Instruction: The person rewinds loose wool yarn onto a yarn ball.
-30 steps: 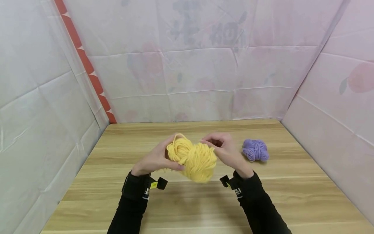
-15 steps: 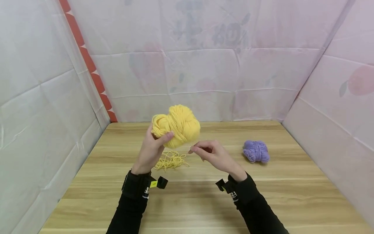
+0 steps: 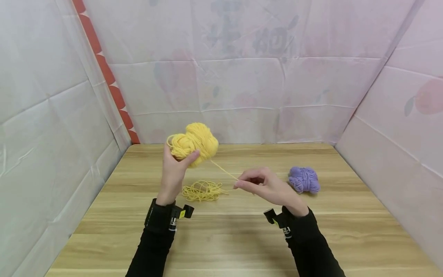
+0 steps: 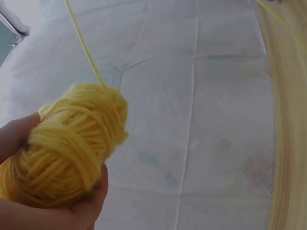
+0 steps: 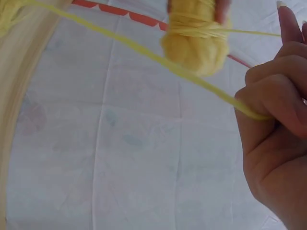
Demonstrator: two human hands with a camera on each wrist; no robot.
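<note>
My left hand (image 3: 173, 169) grips a skein of yellow yarn (image 3: 195, 142) raised above the table, thumb across its front. In the left wrist view the fingers wrap the lower end of the wound skein (image 4: 72, 148). A single strand (image 3: 224, 170) runs taut from the skein down to my right hand (image 3: 268, 187), which pinches it between thumb and fingertips. From the right hand the yarn also leads to a loose tangle of yellow yarn (image 3: 203, 191) lying on the table. The right wrist view shows a strand (image 5: 158, 60) passing into the curled fingers of the right hand (image 5: 278, 110).
A small purple yarn skein (image 3: 303, 179) lies on the wooden table (image 3: 221, 246), right of my right hand. White printed sheets (image 3: 238, 84) hang behind the table and along both sides. Each wrist carries a black strap with a small camera.
The yellow skein has been lifted and moved left, turning upright, which uncovers the tangle. My right hand first went left, then drew back right, and a taut strand now shows between the hands.
</note>
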